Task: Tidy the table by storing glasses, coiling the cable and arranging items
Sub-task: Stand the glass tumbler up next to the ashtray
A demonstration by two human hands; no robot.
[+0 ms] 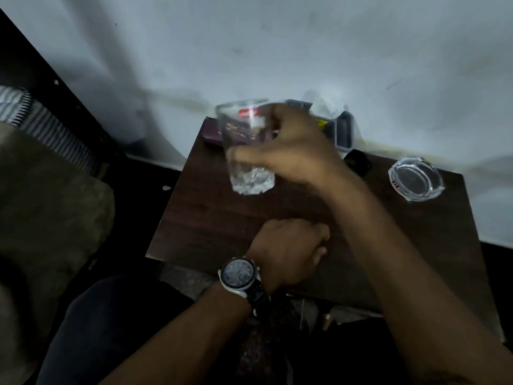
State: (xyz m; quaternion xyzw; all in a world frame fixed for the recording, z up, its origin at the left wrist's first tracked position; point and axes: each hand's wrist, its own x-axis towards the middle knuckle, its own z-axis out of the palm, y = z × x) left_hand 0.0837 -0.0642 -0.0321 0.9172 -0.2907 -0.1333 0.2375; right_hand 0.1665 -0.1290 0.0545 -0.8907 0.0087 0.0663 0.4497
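Note:
My right hand [294, 151] grips a clear drinking glass [244, 145] with a red label and holds it tilted above the far left part of the dark wooden table [222, 218]. My left hand [288, 248], with a wristwatch on the wrist, rests as a closed fist on the near part of the table. Nothing shows inside that fist. A clear glass ashtray [416, 179] sits at the table's far right. No cable is visible.
A dark box [342, 129] with white paper or plastic in it stands at the table's back edge by the pale wall. A purple flat item [213, 132] lies at the back left, a small black object [358, 161] behind my right wrist. A cushioned seat [55, 204] is to the left.

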